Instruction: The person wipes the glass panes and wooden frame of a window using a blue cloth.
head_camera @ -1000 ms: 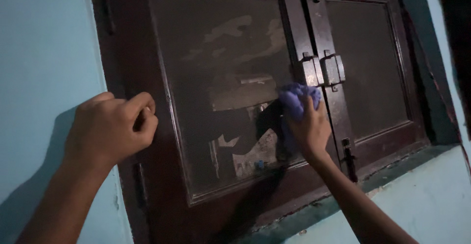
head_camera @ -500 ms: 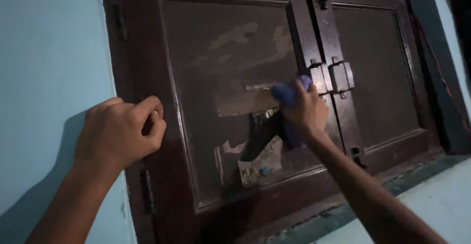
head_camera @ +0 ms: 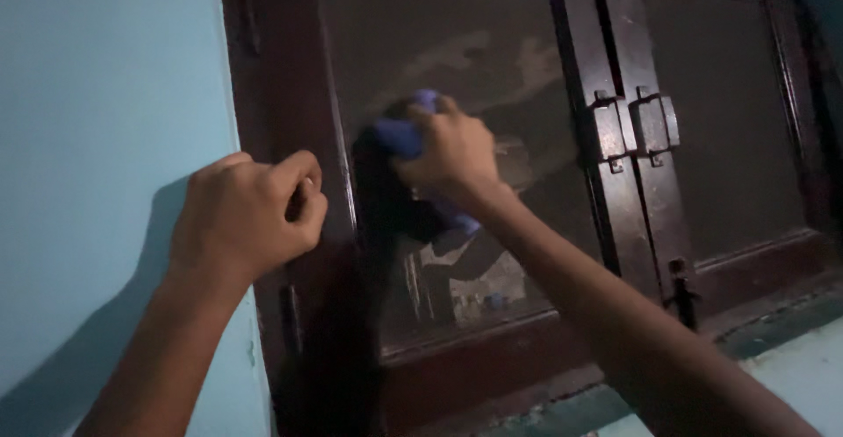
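The right hand (head_camera: pixel 452 151) is closed around a blue cloth (head_camera: pixel 402 134), pressing it against the left glass pane (head_camera: pixel 457 59) of a dark wooden window (head_camera: pixel 606 33) (the glass looks smeared). The left hand (head_camera: pixel 246 217) is curled into a fist against the window's left frame edge, beside the pale blue wall (head_camera: pixel 105 121), holding nothing that shows.

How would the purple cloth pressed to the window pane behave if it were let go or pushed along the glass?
The purple cloth bunches under the right hand, so it is probably soft and floppy. Released, it would likely drop rather than cling. Pushed along the smeared glass pane, it should slide but may drag slightly.
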